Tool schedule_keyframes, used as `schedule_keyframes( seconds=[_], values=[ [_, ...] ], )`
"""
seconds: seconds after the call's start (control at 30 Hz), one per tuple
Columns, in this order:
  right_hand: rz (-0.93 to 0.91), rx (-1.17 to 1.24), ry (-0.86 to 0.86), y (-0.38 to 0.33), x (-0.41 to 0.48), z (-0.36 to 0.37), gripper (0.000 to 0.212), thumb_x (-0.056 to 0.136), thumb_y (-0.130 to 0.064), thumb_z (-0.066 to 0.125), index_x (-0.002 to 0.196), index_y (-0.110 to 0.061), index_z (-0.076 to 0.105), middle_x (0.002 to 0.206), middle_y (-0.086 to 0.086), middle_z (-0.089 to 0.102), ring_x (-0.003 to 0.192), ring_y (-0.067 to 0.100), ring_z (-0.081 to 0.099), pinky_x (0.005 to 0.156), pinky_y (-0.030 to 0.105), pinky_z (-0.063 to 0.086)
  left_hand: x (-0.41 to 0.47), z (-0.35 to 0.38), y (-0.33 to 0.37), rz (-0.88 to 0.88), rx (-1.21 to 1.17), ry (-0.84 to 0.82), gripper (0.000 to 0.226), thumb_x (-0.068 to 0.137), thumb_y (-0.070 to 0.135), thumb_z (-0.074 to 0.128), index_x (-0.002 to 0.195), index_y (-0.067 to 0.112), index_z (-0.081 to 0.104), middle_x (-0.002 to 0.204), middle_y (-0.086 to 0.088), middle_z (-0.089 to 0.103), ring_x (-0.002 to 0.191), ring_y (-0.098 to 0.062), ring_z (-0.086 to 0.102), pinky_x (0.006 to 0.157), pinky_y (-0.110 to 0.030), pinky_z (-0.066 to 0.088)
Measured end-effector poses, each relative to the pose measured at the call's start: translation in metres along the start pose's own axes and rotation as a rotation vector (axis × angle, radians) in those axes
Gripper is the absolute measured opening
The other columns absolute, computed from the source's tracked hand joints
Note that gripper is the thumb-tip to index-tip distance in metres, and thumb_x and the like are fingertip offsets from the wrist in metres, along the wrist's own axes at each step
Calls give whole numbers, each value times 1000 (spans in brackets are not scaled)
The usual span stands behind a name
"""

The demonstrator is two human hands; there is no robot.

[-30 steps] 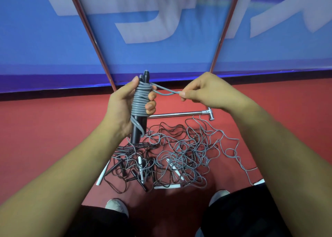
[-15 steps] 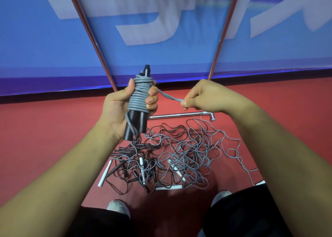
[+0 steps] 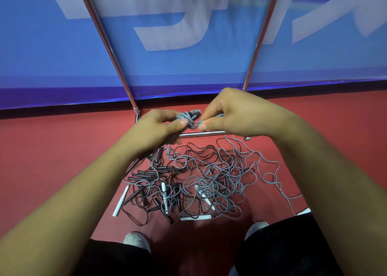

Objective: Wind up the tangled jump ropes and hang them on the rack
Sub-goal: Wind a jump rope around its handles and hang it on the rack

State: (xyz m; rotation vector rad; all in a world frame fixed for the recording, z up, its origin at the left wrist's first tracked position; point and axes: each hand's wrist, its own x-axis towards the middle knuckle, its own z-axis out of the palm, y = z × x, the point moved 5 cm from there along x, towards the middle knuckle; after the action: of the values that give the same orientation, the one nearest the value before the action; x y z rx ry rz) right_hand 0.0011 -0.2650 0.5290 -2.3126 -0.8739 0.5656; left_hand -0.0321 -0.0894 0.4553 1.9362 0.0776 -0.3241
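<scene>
My left hand (image 3: 156,130) grips a wound jump rope (image 3: 186,117), grey cord coiled round its black handles, now tipped away from me. My right hand (image 3: 232,113) pinches the loose grey end of that cord right beside the coil. Below my hands a tangled pile of jump ropes (image 3: 201,181), grey and dark cords with black and white handles, lies on the red floor. The rack's metal poles (image 3: 104,39) slant up at left and right, and its base bar (image 3: 201,133) lies just behind the pile.
A blue banner with white lettering (image 3: 167,24) stands behind the rack. My shoes (image 3: 136,240) and dark trouser legs are at the bottom edge. A stray grey cord trails right toward a white handle (image 3: 303,211).
The wound rope has tipped from upright to pointing away from me. My right hand has moved in close to the coil with the cord end. The view has tilted down.
</scene>
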Motion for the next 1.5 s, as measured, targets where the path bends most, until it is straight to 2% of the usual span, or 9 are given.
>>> schedule_keyframes(
  seconds=[0.23, 0.4, 0.6, 0.77, 0.9, 1.07, 1.17, 1.33, 1.5],
  values=[
    [1, 52, 81, 6, 8, 2, 12, 88, -25, 73, 81, -16, 78, 55, -6, 61, 48, 3, 48, 49, 16, 35, -4, 18, 9, 244, 417, -190, 12, 97, 32, 64, 106, 25, 61, 89, -1, 73, 82, -19, 69, 80, -45, 54],
    [22, 209, 219, 17, 13, -6, 16, 84, -35, 77, 79, -20, 79, 56, -2, 63, 47, 3, 42, 48, 17, 34, -19, 27, 22, 273, -61, -314, 27, 89, 30, 61, 111, 15, 65, 84, -13, 66, 69, -25, 59, 60, -34, 51],
    [143, 563, 224, 31, 19, 5, 22, 86, -25, 76, 74, -7, 75, 50, 1, 50, 43, 13, 30, 45, 22, 25, -11, 27, 23, 275, -372, -117, 18, 79, 39, 67, 88, 23, 68, 68, -10, 64, 49, -23, 58, 51, -26, 48],
    [155, 756, 257, 34, 17, 11, 20, 89, -16, 72, 69, -14, 68, 54, 1, 55, 42, 9, 38, 44, 21, 31, -7, 25, 26, 259, -701, -27, 32, 93, 27, 56, 121, 11, 51, 69, -18, 61, 47, -25, 56, 48, -27, 49],
    [123, 870, 339, 33, 14, 11, 2, 91, -9, 68, 90, -10, 67, 60, 6, 62, 48, 15, 46, 46, 25, 37, -6, 26, 24, 256, -806, -79, 39, 91, 36, 61, 120, 11, 55, 75, -15, 60, 52, -25, 57, 51, -28, 50],
    [-62, 1240, 225, 22, 13, 7, 14, 100, -11, 49, 107, -3, 58, 81, 17, 70, 62, 21, 58, 59, 27, 48, -3, 19, 24, 250, -925, -102, 67, 79, 47, 76, 123, 7, 46, 79, -13, 60, 57, -23, 58, 54, -29, 52],
    [-133, 1223, 234, 19, 14, 7, 18, 101, -5, 43, 112, -1, 56, 84, 14, 72, 67, 19, 63, 65, 26, 52, -2, 17, 20, 238, -944, -100, 71, 78, 47, 78, 123, 5, 43, 80, -13, 60, 57, -23, 59, 54, -29, 52],
    [-112, 1095, 359, 22, 20, 12, 11, 92, -10, 63, 102, -13, 65, 97, 7, 67, 69, 17, 61, 61, 27, 50, -2, 18, 18, 210, -931, -107, 64, 77, 47, 78, 114, 5, 47, 80, -13, 61, 57, -24, 59, 54, -30, 52],
    [-143, 1376, 397, 17, 24, 16, 22, 85, -1, 62, 105, -9, 58, 100, 14, 71, 64, 17, 62, 59, 23, 51, -3, 19, 17, 195, -888, -80, 46, 90, 39, 63, 117, 5, 48, 79, -14, 62, 55, -25, 59, 52, -29, 51]
  ],
)
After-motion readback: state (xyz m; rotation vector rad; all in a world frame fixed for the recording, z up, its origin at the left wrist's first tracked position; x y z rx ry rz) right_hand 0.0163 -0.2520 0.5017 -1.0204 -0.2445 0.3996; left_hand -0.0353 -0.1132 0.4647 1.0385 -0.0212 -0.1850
